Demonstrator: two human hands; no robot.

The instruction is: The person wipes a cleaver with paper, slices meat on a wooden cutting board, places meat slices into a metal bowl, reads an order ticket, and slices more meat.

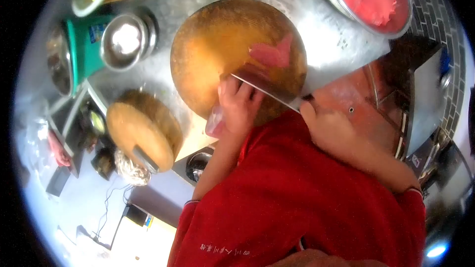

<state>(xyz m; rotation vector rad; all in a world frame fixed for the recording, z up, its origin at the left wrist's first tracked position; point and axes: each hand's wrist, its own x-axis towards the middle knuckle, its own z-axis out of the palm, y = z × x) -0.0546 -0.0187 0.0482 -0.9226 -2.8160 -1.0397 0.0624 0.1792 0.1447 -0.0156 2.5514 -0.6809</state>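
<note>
Right hand point(324, 122) clamps the kitchen knife point(267, 92), left hand point(238, 104) bunches close beside it (whether gripping anything, cannot tell), raw meat point(273, 54) lies beyond on the round chopping board point(205, 52), and a slip on slick flesh could cut the left hand.

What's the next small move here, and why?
Probably ease the left hand slightly back from the knife: its fingers look very close to the metal, which the right hand holds over the round wooden chopping board.
</note>
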